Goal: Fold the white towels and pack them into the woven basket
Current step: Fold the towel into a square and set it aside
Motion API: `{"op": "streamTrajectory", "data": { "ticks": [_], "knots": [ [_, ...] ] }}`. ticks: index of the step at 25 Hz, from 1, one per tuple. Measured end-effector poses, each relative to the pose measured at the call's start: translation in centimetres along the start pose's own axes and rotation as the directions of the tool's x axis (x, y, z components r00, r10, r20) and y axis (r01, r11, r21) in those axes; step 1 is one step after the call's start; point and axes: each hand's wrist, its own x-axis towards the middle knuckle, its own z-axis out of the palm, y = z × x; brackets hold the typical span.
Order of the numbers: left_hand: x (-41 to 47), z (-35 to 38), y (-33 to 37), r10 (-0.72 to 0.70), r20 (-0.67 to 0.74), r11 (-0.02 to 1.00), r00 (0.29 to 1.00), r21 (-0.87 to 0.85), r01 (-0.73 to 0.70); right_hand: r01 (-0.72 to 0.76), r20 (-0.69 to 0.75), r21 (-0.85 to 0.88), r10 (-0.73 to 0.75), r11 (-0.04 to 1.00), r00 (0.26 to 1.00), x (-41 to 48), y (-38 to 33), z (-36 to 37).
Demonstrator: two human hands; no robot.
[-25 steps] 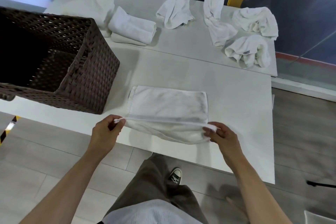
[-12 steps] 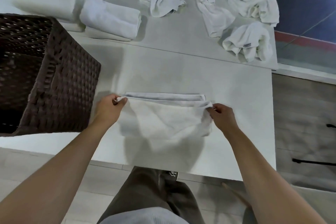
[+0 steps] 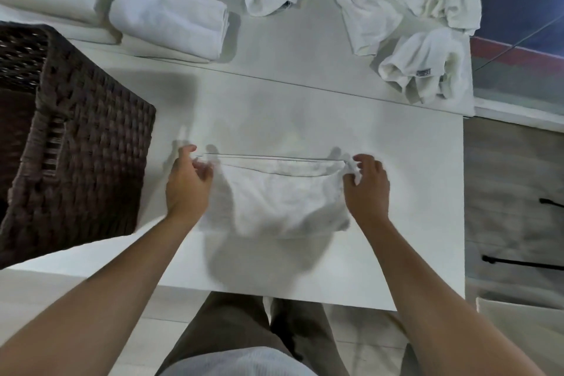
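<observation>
A white towel (image 3: 283,201) lies folded over on the white table (image 3: 396,192) right in front of me, with its upper layer loose and rumpled. My left hand (image 3: 186,186) holds the towel's far left corner between forefinger and thumb. At the far right corner my right hand (image 3: 367,185) pinches the cloth. Both hands are motion-blurred. The dark brown woven basket (image 3: 91,162) stands at the table's left side, a short way from my left hand, and its inside is dark.
Two folded white towels (image 3: 171,18) lie behind the basket at the back left. Several crumpled white towels (image 3: 424,67) are spread along the back and back right. The table's right edge (image 3: 462,192) drops to a tiled floor.
Both hands carried the towel's near edge up and away from me and laid it onto the far edge. The view tipped down and closer to the table.
</observation>
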Motion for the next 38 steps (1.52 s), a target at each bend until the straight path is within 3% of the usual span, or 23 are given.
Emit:
{"op": "streamTrajectory", "data": {
  "ticks": [1,3,5,6,8,10,12,16,19,22,24,28,31,33,36,38],
  "knots": [
    [-1.6,0.3,0.2,0.15,0.01,0.985,0.989,0.082,-0.15,0.227,-0.004,-0.098,-0.228,0.969,0.974,-0.5,-0.4,0.4],
    [-5.8,1.3,1.1,0.401,0.107,0.884,0.91,0.214,-0.415,0.58,0.151,-0.191,-0.56,0.792,0.814,-1.1,-1.1,1.7],
    [-10.0,3.3,1.0,0.526,0.256,0.763,0.811,0.281,-0.583,0.742,0.333,-0.242,-0.665,0.625,0.669,-1.6,-1.3,3.3],
    [-11.7,4.5,0.5,0.532,0.322,0.722,0.783,0.31,-0.619,0.763,0.387,-0.28,-0.659,0.582,0.645,-1.6,-0.6,4.0],
    [-13.8,6.4,-0.6,0.481,0.366,0.691,0.797,0.4,-0.602,0.699,0.412,-0.368,-0.567,0.613,0.713,-1.3,1.0,4.4],
    [-14.3,7.1,-1.1,0.443,0.34,0.682,0.829,0.472,-0.558,0.586,0.367,-0.441,-0.46,0.679,0.809,-1.3,2.5,3.8],
    [-14.0,7.3,-0.9,0.436,0.317,0.655,0.842,0.53,-0.539,0.513,0.343,-0.453,-0.389,0.729,0.855,-2.0,3.3,2.9],
    [-12.8,7.2,0.7,0.424,0.292,0.643,0.857,0.57,-0.512,0.282,0.362,-0.323,-0.157,0.904,0.919,-5.3,3.9,1.0],
    [-13.7,7.6,1.1,0.424,0.301,0.64,0.854,0.568,-0.518,0.059,0.342,-0.204,0.015,0.977,0.94,-8.5,4.7,-0.1],
    [-17.8,8.9,-0.3,0.521,0.391,0.569,0.759,0.504,-0.65,-0.159,0.474,-0.156,0.215,0.975,0.854,-10.8,5.2,-0.9],
    [-20.8,9.4,-1.3,0.515,0.444,0.562,0.733,0.471,-0.68,-0.283,0.57,-0.052,0.261,0.958,0.779,-11.9,5.5,-1.7],
    [-23.9,10.0,-2.4,0.465,0.503,0.569,0.728,0.46,-0.681,-0.509,0.686,0.265,0.211,0.819,0.696,-14.1,6.7,-4.1],
    [-24.9,10.3,-2.4,0.508,0.458,0.555,0.729,0.474,-0.684,-0.589,0.74,0.407,0.126,0.698,0.661,-15.3,8.4,-5.0],
    [-25.6,10.3,-2.4,0.563,0.394,0.597,0.727,0.414,-0.687,-0.555,0.764,0.425,0.045,0.715,0.643,-15.7,9.1,-5.5],
    [-26.3,9.5,-2.4,0.532,0.426,0.715,0.732,0.236,-0.658,-0.304,0.779,0.342,-0.088,0.889,0.621,-15.7,9.6,-7.1],
    [-26.3,8.2,-1.9,0.541,0.451,0.782,0.71,0.042,-0.622,-0.226,0.814,0.284,-0.109,0.932,0.571,-15.5,9.7,-8.3]
  ]
}}
